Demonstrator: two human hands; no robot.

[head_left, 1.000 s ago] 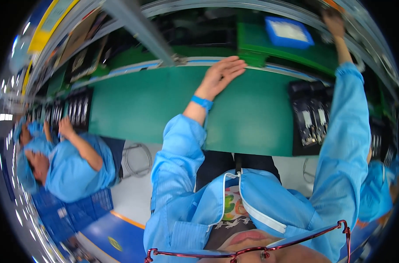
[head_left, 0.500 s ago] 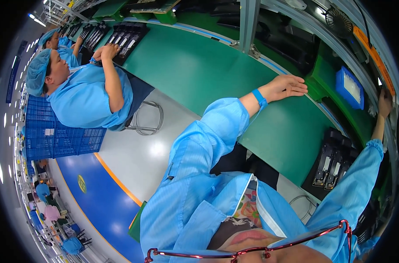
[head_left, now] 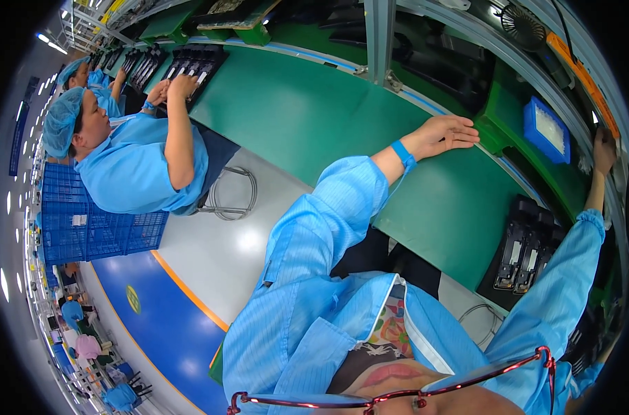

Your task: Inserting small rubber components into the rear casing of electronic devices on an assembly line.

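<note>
My left hand (head_left: 444, 135), with a blue band at the wrist, reaches over the green table mat (head_left: 287, 104). It holds nothing; its fingers are stretched out beside the green block (head_left: 493, 131) at the table's far edge. My right hand (head_left: 604, 153) is raised at the far right, by the lower end of an orange strip (head_left: 583, 79) on the metal frame. Its fingers are dark and partly hidden, so what they touch is unclear. Close to my right forearm, a black tray (head_left: 511, 266) carries several black parts with pale strips.
A blue box (head_left: 546, 130) with white contents sits on the green shelf. Above it is a black fan (head_left: 523, 26). A metal post (head_left: 379, 41) rises at the table's back edge. At left, a co-worker (head_left: 138, 152) handles parts on another black tray (head_left: 197, 66), near stacked blue crates (head_left: 100, 228).
Both my hands keep nearly the same places; the view has shifted slightly. The co-worker's hands have moved a little apart above their tray.
</note>
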